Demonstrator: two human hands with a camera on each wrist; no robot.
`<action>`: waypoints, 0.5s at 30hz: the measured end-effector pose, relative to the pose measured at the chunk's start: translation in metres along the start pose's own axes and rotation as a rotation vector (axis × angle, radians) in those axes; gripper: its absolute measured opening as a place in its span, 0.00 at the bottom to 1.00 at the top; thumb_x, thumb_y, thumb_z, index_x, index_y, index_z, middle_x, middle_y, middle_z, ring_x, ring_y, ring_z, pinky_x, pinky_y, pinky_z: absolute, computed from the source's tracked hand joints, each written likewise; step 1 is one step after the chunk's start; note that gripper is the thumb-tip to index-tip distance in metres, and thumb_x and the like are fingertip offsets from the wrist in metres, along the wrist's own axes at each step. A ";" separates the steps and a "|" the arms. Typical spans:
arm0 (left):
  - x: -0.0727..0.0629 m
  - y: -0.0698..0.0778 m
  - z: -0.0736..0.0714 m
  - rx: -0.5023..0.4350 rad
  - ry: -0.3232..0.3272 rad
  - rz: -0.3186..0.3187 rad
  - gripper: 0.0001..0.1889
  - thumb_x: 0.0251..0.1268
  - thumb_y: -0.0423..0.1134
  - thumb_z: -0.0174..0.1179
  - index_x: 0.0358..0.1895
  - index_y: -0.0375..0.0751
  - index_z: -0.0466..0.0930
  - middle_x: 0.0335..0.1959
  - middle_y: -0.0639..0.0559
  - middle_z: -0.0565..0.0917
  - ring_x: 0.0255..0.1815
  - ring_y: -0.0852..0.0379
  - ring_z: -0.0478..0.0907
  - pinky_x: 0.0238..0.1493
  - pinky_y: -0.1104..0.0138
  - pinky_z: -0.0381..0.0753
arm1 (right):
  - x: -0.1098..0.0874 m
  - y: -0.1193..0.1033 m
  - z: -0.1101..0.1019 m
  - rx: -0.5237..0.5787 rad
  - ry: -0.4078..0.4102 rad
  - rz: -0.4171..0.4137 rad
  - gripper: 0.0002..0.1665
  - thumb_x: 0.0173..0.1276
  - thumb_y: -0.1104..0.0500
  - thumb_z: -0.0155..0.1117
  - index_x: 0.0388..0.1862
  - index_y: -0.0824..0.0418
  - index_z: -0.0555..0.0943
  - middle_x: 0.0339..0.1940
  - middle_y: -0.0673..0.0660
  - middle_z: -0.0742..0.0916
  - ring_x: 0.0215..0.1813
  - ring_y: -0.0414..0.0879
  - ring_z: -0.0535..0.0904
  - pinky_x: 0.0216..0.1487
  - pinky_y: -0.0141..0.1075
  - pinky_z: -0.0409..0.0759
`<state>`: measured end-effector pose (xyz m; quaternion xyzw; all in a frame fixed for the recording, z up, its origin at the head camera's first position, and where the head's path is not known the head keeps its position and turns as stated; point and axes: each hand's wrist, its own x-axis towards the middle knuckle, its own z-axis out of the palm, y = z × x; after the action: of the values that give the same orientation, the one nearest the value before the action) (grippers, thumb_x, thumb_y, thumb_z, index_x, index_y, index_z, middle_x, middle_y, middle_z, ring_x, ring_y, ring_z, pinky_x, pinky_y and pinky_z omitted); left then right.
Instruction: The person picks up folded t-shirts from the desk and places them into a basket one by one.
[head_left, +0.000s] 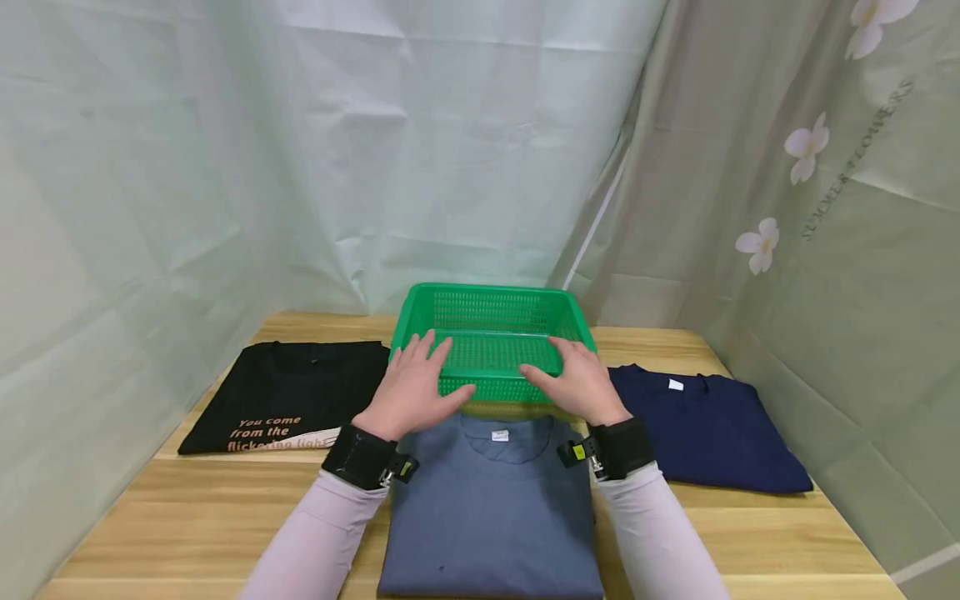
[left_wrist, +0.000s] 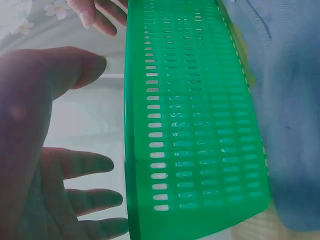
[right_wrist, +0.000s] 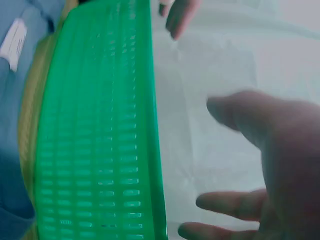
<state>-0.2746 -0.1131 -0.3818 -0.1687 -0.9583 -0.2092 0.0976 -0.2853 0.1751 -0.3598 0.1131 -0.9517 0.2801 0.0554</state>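
In the head view a green plastic basket [head_left: 495, 389] with slotted walls stands at the back middle of the table, and I see nothing inside it. My left hand [head_left: 412, 390] is spread over its near left corner. Over the near right side is my right hand [head_left: 577, 381], thumb apart from the fingers. Neither hand holds anything. Both wrist views show the basket's slotted near wall [left_wrist: 200, 125] close by the fingers; whether any fingertip touches the rim I cannot tell. A folded grey-blue T-shirt [head_left: 495, 517] lies in front of the basket, beneath my forearms.
To the left lies a folded black T-shirt [head_left: 300, 383] with printed lettering. A folded navy T-shirt [head_left: 705, 433] lies to the right, partly behind my right hand and wrist. Pale curtains [head_left: 450, 167] hang behind and beside the wooden table [head_left: 225, 517].
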 end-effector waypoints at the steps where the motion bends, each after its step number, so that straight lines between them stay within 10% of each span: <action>1: -0.002 -0.002 0.000 -0.013 0.006 -0.001 0.47 0.77 0.62 0.63 0.87 0.36 0.61 0.89 0.29 0.56 0.91 0.26 0.48 0.87 0.30 0.52 | -0.001 0.001 -0.001 0.024 0.009 0.006 0.51 0.79 0.34 0.65 0.88 0.61 0.64 0.85 0.70 0.71 0.86 0.70 0.64 0.83 0.71 0.64; 15: -0.029 -0.016 -0.022 -0.085 0.104 -0.016 0.43 0.79 0.56 0.63 0.85 0.32 0.63 0.87 0.26 0.60 0.86 0.23 0.58 0.80 0.28 0.64 | -0.025 0.012 -0.020 0.106 0.046 0.045 0.47 0.81 0.34 0.63 0.87 0.60 0.67 0.85 0.69 0.72 0.85 0.69 0.67 0.80 0.68 0.70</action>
<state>-0.2509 -0.1444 -0.3750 -0.1539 -0.9434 -0.2591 0.1385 -0.2629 0.1999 -0.3537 0.0881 -0.9362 0.3339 0.0649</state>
